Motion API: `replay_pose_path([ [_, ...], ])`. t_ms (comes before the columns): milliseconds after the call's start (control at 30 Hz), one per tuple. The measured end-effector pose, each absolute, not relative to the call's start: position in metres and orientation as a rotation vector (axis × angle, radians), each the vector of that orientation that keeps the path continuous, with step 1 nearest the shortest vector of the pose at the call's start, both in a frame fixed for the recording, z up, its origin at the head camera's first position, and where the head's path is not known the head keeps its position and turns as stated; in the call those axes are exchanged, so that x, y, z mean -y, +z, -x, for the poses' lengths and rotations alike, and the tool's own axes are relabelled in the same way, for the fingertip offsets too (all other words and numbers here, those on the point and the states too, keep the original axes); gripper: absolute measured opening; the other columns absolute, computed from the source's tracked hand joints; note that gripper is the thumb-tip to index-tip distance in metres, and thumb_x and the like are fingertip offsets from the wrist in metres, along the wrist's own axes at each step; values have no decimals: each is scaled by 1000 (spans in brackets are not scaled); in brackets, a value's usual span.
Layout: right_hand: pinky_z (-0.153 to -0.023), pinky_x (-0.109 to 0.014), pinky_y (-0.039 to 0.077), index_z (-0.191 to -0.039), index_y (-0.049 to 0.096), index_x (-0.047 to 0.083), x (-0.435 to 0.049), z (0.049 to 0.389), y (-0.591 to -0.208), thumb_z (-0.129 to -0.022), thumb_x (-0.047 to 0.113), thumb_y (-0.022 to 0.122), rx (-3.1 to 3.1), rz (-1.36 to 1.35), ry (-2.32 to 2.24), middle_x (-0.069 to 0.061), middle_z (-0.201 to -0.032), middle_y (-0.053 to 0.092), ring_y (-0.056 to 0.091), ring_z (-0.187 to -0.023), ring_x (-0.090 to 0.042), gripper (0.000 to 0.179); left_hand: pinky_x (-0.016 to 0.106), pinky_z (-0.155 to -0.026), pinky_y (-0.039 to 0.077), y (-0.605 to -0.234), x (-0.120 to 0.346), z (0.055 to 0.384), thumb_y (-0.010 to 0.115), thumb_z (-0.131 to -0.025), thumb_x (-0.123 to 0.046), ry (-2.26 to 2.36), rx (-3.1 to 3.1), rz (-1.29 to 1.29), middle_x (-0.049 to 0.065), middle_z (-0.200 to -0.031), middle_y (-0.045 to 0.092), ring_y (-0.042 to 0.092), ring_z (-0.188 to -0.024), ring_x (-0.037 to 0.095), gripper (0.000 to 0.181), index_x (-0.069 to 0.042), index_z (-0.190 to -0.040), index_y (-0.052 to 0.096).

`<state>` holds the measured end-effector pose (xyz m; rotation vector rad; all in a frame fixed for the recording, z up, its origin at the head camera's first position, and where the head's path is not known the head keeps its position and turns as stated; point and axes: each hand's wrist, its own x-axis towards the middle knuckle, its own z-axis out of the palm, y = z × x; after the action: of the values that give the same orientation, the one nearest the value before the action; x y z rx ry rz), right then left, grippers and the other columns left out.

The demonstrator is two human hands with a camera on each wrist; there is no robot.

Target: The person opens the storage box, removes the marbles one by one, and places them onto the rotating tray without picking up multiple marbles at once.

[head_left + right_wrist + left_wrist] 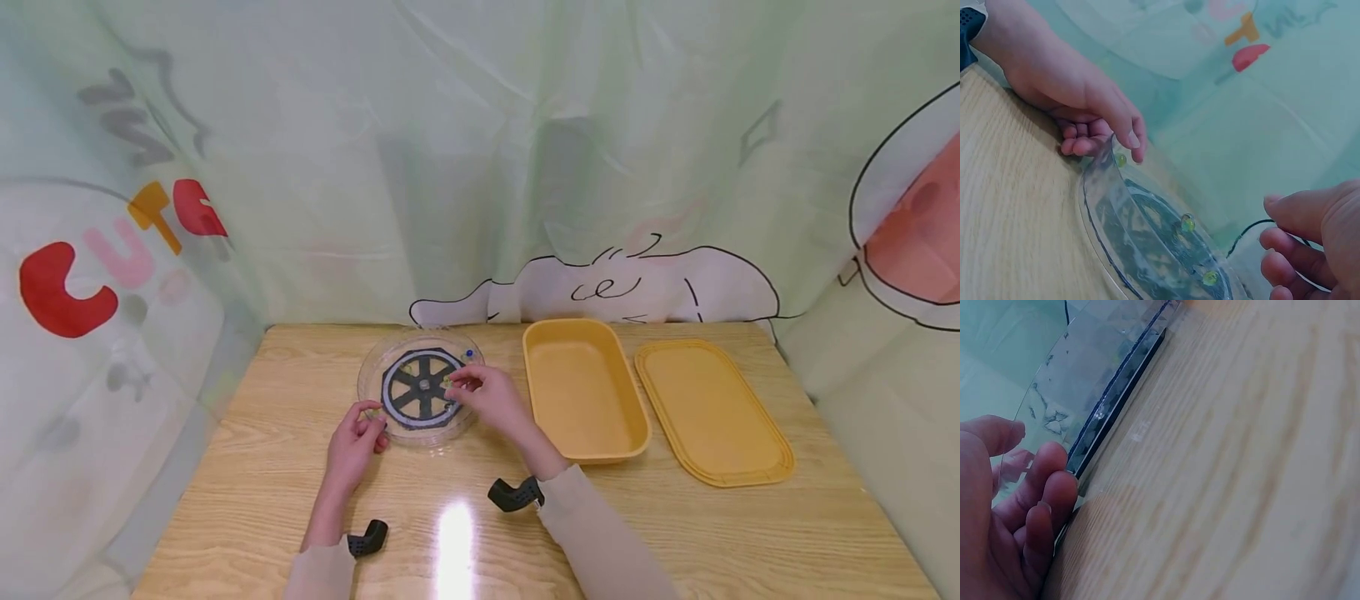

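A clear round dish (pixel 365 375) stands on the table, with a dark spoked wheel pattern (pixel 424 386) showing in it. At its near left rim my left hand (pixel 354 444) holds the wall, a finger bent over the edge; the left wrist view shows the fingers (pixel 1054 464) against it. My right hand (pixel 491 400) hovers over the right side of the dish, thumb and fingers apart and loosely bent in the right wrist view. Close to its fingertips is a yellow-green marble (pixel 1188 222). Other marbles show: a greenish one (pixel 1210 277), one by the left hand (pixel 1121 160), and a blue one (pixel 469 353).
Right of the dish stands a deep yellow tub (pixel 585 392), partly behind the right forearm. A flat yellow lid (pixel 716 412) lies beyond it on the wooden table (pixel 247 467). A printed curtain (pixel 480 167) hangs behind and at both sides.
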<state>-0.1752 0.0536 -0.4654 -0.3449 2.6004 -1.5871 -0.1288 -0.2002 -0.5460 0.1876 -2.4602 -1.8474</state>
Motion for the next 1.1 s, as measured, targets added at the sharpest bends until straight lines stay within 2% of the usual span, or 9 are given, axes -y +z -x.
replay_pose_path([
  [200, -70, -28, 49, -111, 73, 7, -63, 177, -465, -89, 14, 76, -2539, 263, -1645, 0, -96, 67, 56, -86, -21, 23, 28, -62, 53, -544, 198, 126, 61, -101, -20, -1839, 2450, -180, 9, -70, 64, 62, -63, 21, 23, -13, -123, 60],
  [400, -77, -32, 51, -115, 72, 8, -78, 178, -463, -91, 15, 75, -2496, 240, -1681, 1, -100, 69, 58, -94, -22, 26, 28, -61, 53, -544, 200, 127, 61, -100, -17, -1851, 2433, -167, 10, -69, 64, 62, -63, 21, 23, -12, -123, 59],
  [633, -78, -31, 49, -115, 73, 9, -100, 171, -452, -91, 12, 74, -2484, 174, -1716, 0, -102, 69, 57, -97, -22, 25, 28, -63, 53, -543, 200, 125, 61, -101, -20, -1900, 2450, -162, 10, -70, 64, 63, -64, 21, 26, -11, -125, 58],
  [933, -77, -26, 50, -117, 70, 3, -143, 160, -431, -92, 12, 73, -2535, 280, -1748, -10, -108, 71, 62, -96, -24, 27, 29, -63, 53, -530, 202, 122, 60, -101, -20, -1878, 2506, -81, 13, -72, 65, 63, -65, 23, 29, -9, -128, 59],
  [1100, -78, -25, 51, -118, 68, -1, -168, 155, -427, -92, 12, 72, -2594, 324, -1738, -12, -107, 70, 63, -94, -24, 29, 29, -63, 52, -521, 206, 121, 60, -101, -22, -1739, 2608, -57, 9, -75, 67, 63, -66, 23, 30, -12, -129, 59],
])
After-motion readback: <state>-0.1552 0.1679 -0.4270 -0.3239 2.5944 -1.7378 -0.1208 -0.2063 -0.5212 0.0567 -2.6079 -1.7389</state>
